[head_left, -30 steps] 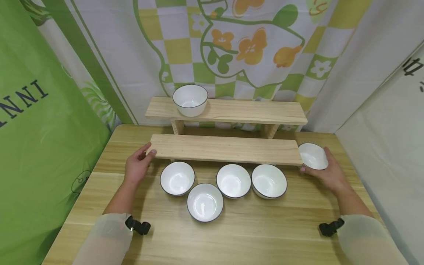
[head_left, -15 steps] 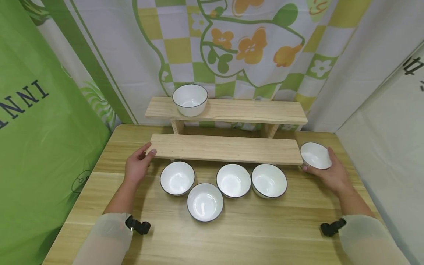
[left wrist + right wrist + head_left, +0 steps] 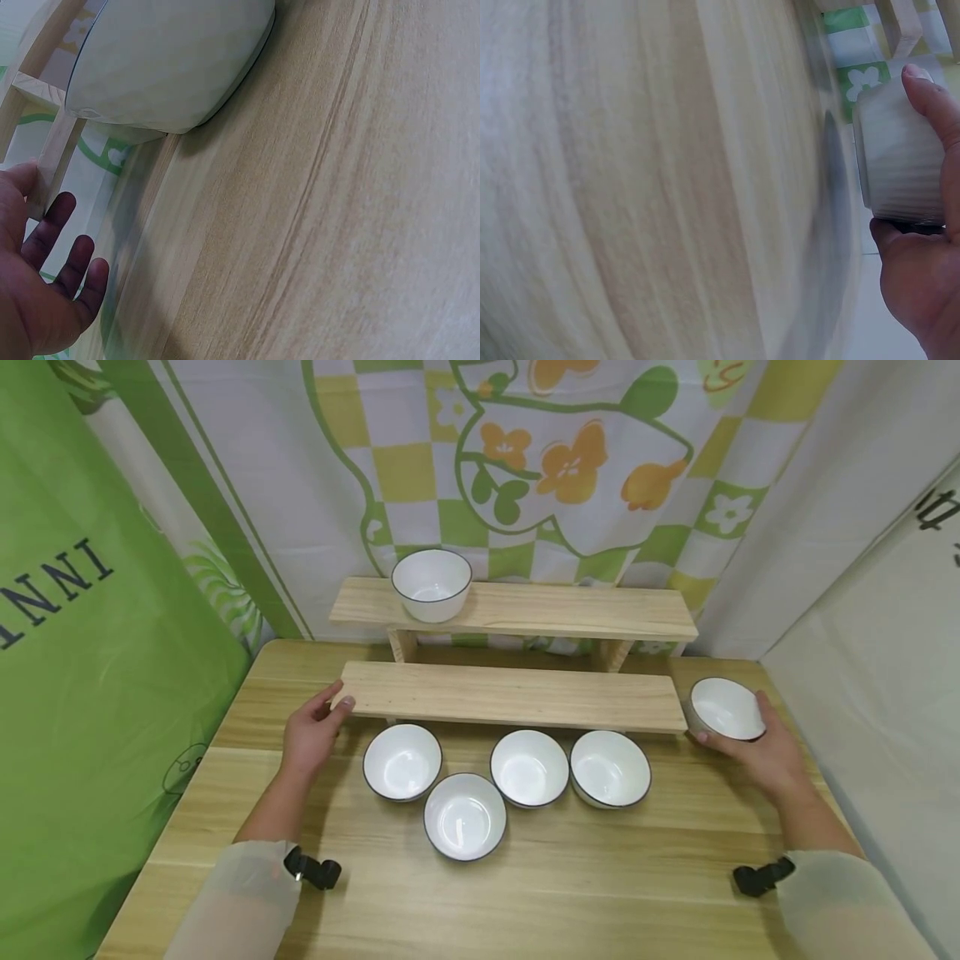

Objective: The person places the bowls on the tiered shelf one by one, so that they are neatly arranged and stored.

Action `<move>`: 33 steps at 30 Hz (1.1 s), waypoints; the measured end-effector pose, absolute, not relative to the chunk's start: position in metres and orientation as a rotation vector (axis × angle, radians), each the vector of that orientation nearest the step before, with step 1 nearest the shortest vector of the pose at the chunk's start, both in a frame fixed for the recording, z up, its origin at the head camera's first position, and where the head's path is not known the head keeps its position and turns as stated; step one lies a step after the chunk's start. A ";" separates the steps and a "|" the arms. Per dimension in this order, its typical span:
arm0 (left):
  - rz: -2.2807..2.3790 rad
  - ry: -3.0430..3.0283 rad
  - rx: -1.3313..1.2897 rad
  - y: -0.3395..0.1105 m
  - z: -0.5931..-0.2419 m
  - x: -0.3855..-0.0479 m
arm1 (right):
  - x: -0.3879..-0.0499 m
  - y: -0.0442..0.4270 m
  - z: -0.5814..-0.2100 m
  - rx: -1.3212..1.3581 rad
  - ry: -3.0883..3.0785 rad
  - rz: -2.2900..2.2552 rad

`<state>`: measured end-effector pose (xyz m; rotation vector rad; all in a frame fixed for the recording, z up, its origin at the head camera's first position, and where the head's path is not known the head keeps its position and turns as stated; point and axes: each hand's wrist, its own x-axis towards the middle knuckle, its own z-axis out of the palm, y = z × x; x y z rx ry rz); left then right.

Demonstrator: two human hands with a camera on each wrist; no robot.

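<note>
A round white bowl with a dark rim stands nearest on the pale wood-grain table. Behind it, three matching white bowls line up before the plain light-wood lower board. The left hand pinches that board's left end, the remaining fingers loosely extended. The right hand has thumb and fingers curled round another white, dark-rimmed bowl, held above the table just beside the board's right end. Farther back, the light-wood upper board bears a single white bowl, left of its middle, before a green-and-white patterned curtain.
</note>
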<state>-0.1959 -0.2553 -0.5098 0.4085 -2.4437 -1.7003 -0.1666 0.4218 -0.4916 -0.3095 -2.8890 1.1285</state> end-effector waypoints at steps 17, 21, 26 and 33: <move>-1.706 -2.463 0.406 -0.254 -0.507 -0.196 | -0.161 0.416 -0.469 -0.287 -2.839 1.126; -1.713 -2.458 0.404 -0.254 -0.507 -0.196 | -0.160 0.411 -0.463 -0.292 -2.817 1.138; -1.725 -2.448 0.405 -0.254 -0.506 -0.195 | -0.159 0.405 -0.455 -0.275 -2.786 1.161; -1.738 -2.434 0.401 -0.254 -0.507 -0.195 | -0.159 0.399 -0.447 -0.272 -2.764 1.185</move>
